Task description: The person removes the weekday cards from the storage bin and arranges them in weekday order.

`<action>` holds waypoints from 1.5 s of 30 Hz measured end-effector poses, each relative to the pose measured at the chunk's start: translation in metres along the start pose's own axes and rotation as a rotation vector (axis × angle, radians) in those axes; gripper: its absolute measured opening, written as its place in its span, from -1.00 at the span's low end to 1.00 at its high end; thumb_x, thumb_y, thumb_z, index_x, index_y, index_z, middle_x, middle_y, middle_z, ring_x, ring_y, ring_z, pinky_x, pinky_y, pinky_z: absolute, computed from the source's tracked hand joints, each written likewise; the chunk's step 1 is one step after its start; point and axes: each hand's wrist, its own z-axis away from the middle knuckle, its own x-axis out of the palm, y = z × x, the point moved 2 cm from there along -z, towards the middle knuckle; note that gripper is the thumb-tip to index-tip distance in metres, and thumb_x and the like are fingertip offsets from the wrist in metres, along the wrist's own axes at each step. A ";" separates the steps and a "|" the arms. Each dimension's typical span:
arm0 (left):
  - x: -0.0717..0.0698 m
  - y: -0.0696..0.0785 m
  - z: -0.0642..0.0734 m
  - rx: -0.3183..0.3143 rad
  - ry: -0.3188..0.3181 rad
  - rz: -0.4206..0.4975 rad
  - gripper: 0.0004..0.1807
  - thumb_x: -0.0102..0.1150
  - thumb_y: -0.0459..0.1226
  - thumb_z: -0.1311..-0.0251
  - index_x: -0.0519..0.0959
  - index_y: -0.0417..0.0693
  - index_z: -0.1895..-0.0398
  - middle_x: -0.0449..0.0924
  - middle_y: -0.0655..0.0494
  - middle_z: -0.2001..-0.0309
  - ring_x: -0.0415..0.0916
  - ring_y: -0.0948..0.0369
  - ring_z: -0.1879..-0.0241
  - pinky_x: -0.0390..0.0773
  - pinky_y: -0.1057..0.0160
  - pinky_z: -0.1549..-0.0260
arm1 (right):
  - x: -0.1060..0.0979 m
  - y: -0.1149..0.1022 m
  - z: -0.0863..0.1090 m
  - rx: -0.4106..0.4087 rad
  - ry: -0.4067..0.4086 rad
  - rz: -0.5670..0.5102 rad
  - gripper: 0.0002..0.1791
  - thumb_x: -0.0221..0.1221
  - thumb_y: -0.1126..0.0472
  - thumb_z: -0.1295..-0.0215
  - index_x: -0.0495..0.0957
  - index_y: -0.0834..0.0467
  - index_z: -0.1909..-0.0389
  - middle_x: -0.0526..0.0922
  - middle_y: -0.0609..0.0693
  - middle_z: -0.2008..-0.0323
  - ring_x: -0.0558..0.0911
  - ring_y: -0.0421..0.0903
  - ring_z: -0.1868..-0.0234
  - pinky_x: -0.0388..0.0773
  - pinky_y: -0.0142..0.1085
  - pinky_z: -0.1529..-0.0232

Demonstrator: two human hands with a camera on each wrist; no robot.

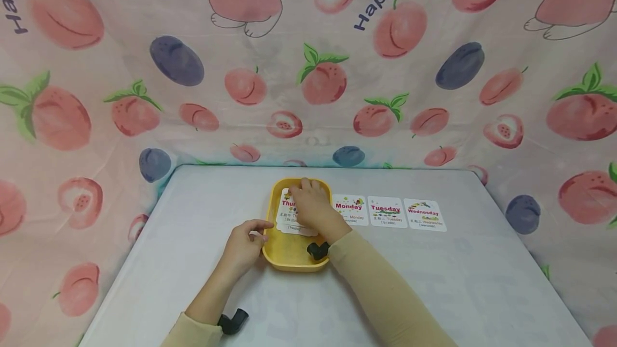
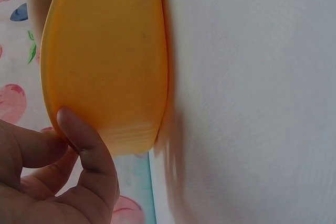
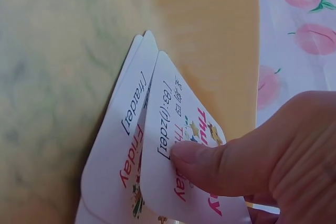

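A yellow plastic tray (image 1: 289, 253) stands near the far middle of the table. My left hand (image 1: 243, 245) pinches its left rim; in the left wrist view the thumb and fingers lie on either side of the edge. My right hand (image 1: 315, 210) reaches into the tray and grips a white "Thursday" card (image 3: 163, 114), its thumb lying across the printed face. Under that card, a "Friday" card (image 3: 118, 145) and at least one more card overlap in a stack, tilted in the right wrist view. The right fingertips behind the card are mostly hidden.
To the tray's right, a row of cards lies face up: "Monday" (image 1: 349, 216), "Tuesday" (image 1: 387, 213) and "Wednesday" (image 1: 425, 216). The white tabletop (image 1: 482, 283) ends at the back against a fruit-patterned cloth (image 1: 270, 58).
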 end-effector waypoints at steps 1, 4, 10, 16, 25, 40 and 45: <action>0.000 0.000 0.000 0.000 0.000 -0.001 -0.68 0.17 -0.47 -0.44 0.72 -0.11 -0.16 0.51 -0.08 -0.01 0.53 0.17 0.36 0.59 0.31 0.45 | -0.001 0.000 0.000 0.000 0.000 -0.006 -0.35 0.42 0.22 -0.34 0.49 -0.04 -0.44 0.44 0.08 -0.27 0.36 0.07 -0.18 0.46 -0.03 -0.32; 0.000 0.001 0.000 0.001 -0.001 -0.002 -0.68 0.17 -0.46 -0.44 0.72 -0.12 -0.16 0.51 -0.08 -0.01 0.53 0.17 0.36 0.58 0.31 0.45 | -0.004 -0.001 0.001 0.000 0.006 -0.014 -0.36 0.43 0.24 -0.33 0.51 -0.03 -0.41 0.44 0.08 -0.30 0.37 0.08 -0.22 0.46 -0.02 -0.35; 0.000 0.001 0.000 0.000 -0.003 0.004 -0.68 0.17 -0.46 -0.44 0.72 -0.13 -0.16 0.50 -0.08 0.00 0.52 0.17 0.37 0.58 0.31 0.45 | -0.007 -0.002 0.001 -0.019 0.028 0.010 -0.37 0.44 0.25 -0.32 0.54 -0.04 -0.40 0.45 0.08 -0.33 0.39 0.08 -0.24 0.45 -0.04 -0.40; 0.000 0.001 0.001 0.004 -0.002 0.000 -0.69 0.17 -0.46 -0.44 0.72 -0.12 -0.16 0.50 -0.08 0.00 0.51 0.17 0.38 0.57 0.32 0.46 | -0.009 -0.002 0.001 -0.043 0.044 0.018 -0.35 0.45 0.27 -0.28 0.56 -0.01 -0.40 0.47 0.05 -0.35 0.40 0.04 -0.21 0.40 -0.09 -0.44; 0.001 -0.001 0.001 0.003 -0.004 -0.002 -0.69 0.18 -0.46 -0.44 0.72 -0.12 -0.16 0.48 -0.06 0.02 0.52 0.17 0.37 0.58 0.32 0.44 | -0.016 -0.003 0.003 -0.040 0.030 -0.073 -0.36 0.42 0.35 -0.30 0.59 0.00 -0.40 0.45 0.00 -0.38 0.39 -0.02 -0.20 0.45 -0.17 -0.42; 0.002 -0.001 0.001 -0.004 0.006 -0.005 -0.68 0.16 -0.45 -0.43 0.71 -0.11 -0.16 0.50 -0.06 -0.02 0.52 0.18 0.35 0.58 0.32 0.44 | -0.024 -0.005 0.006 -0.074 0.003 -0.207 -0.41 0.27 0.52 -0.28 0.67 0.09 -0.31 0.57 -0.03 -0.31 0.60 -0.07 -0.31 0.50 -0.19 -0.51; 0.002 -0.002 0.001 -0.008 0.006 -0.007 -0.68 0.17 -0.45 -0.44 0.71 -0.10 -0.16 0.51 -0.07 -0.02 0.52 0.17 0.34 0.58 0.31 0.44 | -0.026 -0.003 0.007 -0.064 -0.003 -0.295 -0.44 0.22 0.55 -0.28 0.70 0.13 -0.27 0.59 -0.02 -0.31 0.60 -0.05 -0.32 0.52 -0.17 -0.50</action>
